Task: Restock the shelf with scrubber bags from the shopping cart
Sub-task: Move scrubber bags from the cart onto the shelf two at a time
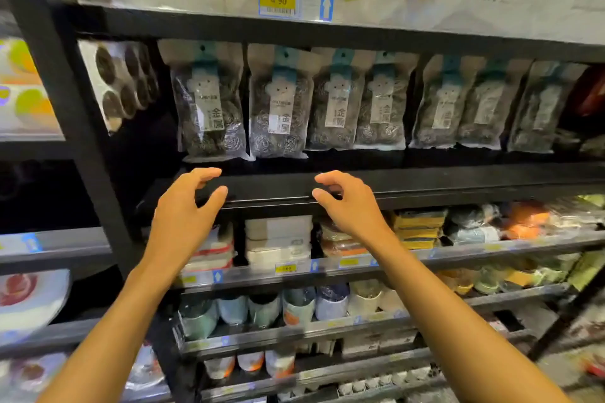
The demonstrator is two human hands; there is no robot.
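Your left hand [185, 209] and right hand [348, 206]: both empty, fingers loosely curled, raised at the shelf's [442, 185] front edge; contact unclear. Behind that edge: scrubber bags [278, 105] upright in a row along the shelf, left to right.

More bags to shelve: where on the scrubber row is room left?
Bare dark gap at left end, between the pack of round dark pads and the first clear bag of steel scrubbers. A narrow slot between the fourth bag and the fifth bag. The second bag through fourth are crowded.
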